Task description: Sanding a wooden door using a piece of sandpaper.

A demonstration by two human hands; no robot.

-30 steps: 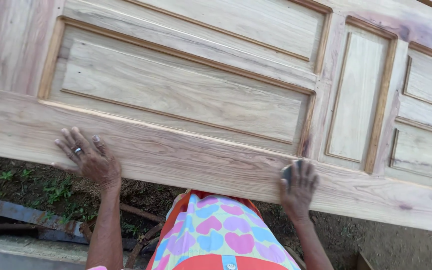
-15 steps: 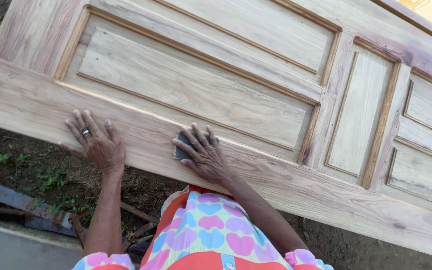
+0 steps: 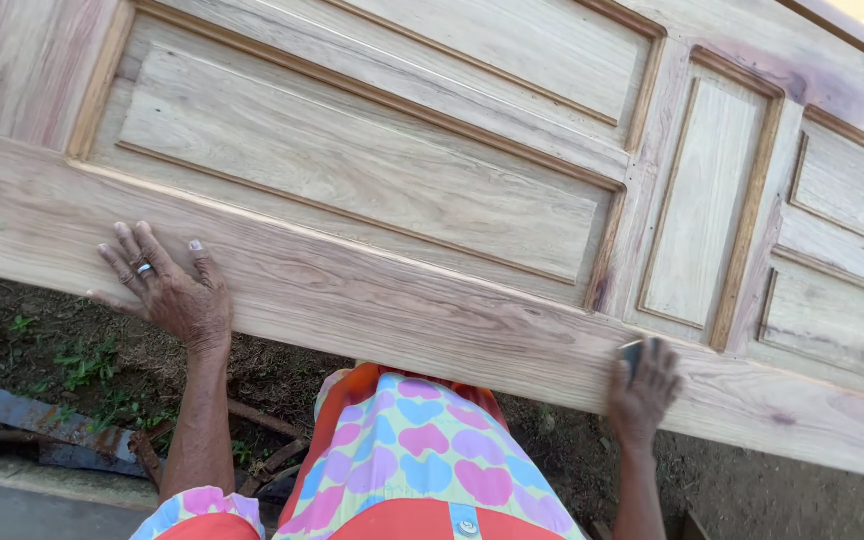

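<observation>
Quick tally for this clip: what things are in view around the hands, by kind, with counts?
Unfinished panelled wooden door: 1
Small grey sanding pad under the right hand: 1
Silver ring on the left hand: 1
Hands, left and right: 2
Total: 5

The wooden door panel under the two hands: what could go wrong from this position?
1. The right hand presses a small dark sanding block close to the lower edge of the wooden door; it might slip off the rail, scraping the fingers.
2. The left hand lies flat near the same edge, with its outer fingers over it, so it steadies the door only lightly; the door could shift.
3. Bare skin on raw wood may catch splinters.
</observation>
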